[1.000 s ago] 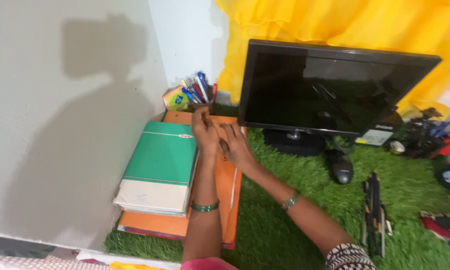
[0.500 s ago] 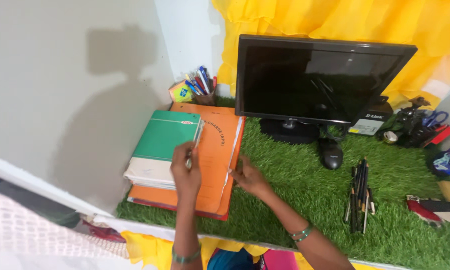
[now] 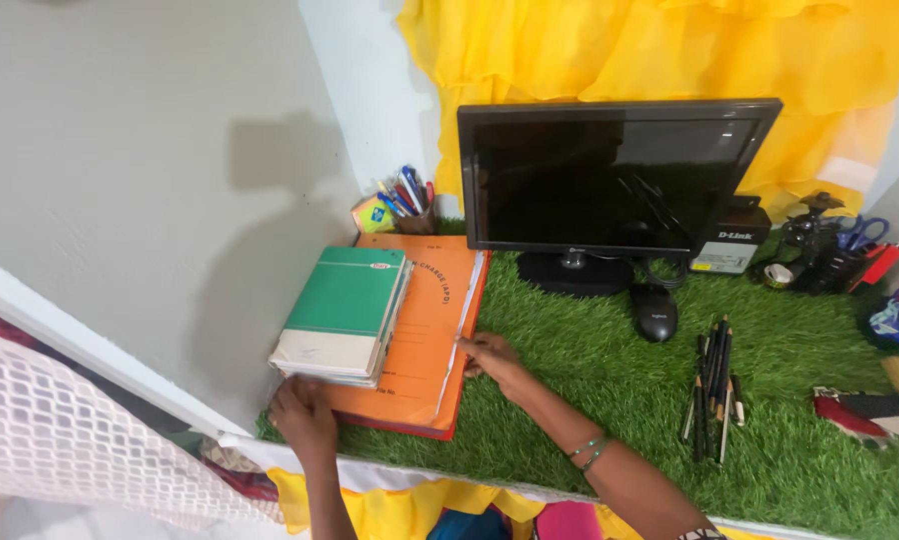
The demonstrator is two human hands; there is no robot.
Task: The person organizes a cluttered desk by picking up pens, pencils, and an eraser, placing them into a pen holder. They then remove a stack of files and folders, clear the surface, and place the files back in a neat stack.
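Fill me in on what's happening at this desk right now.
A person has both bare hands on a stack of files at the left of a desk covered in green artificial grass. The left hand rests at the near corner of the stack, below the thick green and white ledger book. The right hand touches the right edge of the flat orange paper folder under it. A black monitor, screen dark, stands behind.
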